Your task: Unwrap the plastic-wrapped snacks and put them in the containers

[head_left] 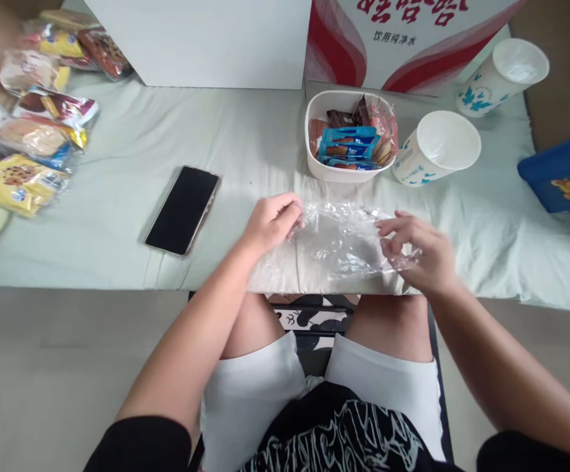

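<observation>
A clear, crinkled plastic bag (pixel 344 242) is stretched between my two hands, low over the front of the cloth-covered table. My left hand (pixel 276 219) pinches its left end with thumb and fingers. At the other end my right hand (pixel 415 249) grips the plastic, its fingers curled and slightly blurred. Just beyond the bag stands a white tub (pixel 327 172) holding blue, brown and pinkish wrapped snacks. A white paper cup (pixel 415 160) leans close beside the tub, with clear plastic visible inside it.
A black-screened phone (pixel 183 210) lies left of my hands. Packaged snacks (pixel 24 183) are heaped at far left. At the back stand a white box (pixel 216 42) and a red-and-white carton (pixel 354 52). Right are a second paper cup (pixel 491 85) and a blue package (pixel 560 170).
</observation>
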{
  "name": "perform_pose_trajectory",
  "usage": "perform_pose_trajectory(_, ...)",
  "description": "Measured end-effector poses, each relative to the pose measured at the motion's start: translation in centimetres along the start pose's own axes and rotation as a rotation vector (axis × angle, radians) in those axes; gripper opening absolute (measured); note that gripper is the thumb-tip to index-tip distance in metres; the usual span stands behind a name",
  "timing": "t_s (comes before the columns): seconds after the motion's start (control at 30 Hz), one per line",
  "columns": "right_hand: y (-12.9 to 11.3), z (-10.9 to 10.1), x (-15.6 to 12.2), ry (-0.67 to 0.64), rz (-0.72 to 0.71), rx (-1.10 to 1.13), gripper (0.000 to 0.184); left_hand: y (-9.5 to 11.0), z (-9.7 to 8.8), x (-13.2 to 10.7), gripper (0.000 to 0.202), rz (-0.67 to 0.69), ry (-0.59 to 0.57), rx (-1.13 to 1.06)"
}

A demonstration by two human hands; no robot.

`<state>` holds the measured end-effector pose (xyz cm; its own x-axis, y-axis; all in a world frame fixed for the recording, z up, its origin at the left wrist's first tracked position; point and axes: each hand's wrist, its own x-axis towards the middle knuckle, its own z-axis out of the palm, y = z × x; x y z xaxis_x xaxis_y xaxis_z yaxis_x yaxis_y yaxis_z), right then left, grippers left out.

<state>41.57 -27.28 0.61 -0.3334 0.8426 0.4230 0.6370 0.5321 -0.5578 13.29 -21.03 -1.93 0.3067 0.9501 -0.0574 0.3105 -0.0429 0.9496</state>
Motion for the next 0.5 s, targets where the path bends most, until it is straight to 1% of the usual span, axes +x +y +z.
perform_pose_trajectory(0.07, 0.9, 0.6, -2.7, 0.002, 0.049, -0.037, 0.034, 0.3, -0.8, 0.8, 0.021, -0.108, -0.085, -0.108)
perform_pose_trajectory(0.13, 1.4, 1.0, -4.3, 0.031, 0.073, -0.073, 0.037, 0.7, -1.7, 1.6, 0.021, -0.19, -0.121, -0.106)
perform_pose_trajectory(0.2, 1.5, 1.1, -5.1, 0.05, 0.067, -0.1, 0.037, 1.2, -2.6, 2.2, 0.021, -0.269, -0.097, -0.066)
perform_pose_trajectory(0.23, 1.5, 1.0, -5.3, 0.039, 0.055, -0.107, 0.036, 1.4, -3.1, 2.5, 0.021, -0.314, -0.09, -0.033)
perform_pose_trajectory(0.27, 1.4, 1.0, -5.5, 0.016, 0.039, -0.11, 0.034, 1.5, -3.6, 2.8, 0.022, -0.358, -0.1, 0.012)
perform_pose_trajectory(0.33, 1.3, 0.9, -5.5, -0.049, -0.002, -0.114, 0.033, 1.6, -4.4, 3.6, 0.023, -0.416, -0.18, 0.123)
perform_pose_trajectory(0.4, 1.2, 0.8, -5.5, -0.095, -0.042, -0.122, 0.031, 1.6, -5.1, 4.8, 0.023, -0.408, -0.284, 0.227)
perform_pose_trajectory(0.43, 1.3, 0.8, -5.6, -0.109, -0.05, -0.125, 0.029, 1.6, -5.3, 5.6, 0.021, -0.383, -0.303, 0.263)
perform_pose_trajectory(0.47, 1.4, 0.8, -5.6, -0.127, -0.047, -0.126, 0.026, 1.8, -5.6, 6.3, 0.019, -0.355, -0.289, 0.293)
perform_pose_trajectory(0.5, 1.5, 0.8, -5.7, -0.144, -0.034, -0.127, 0.023, 2.1, -5.7, 6.9, 0.015, -0.325, -0.244, 0.321)
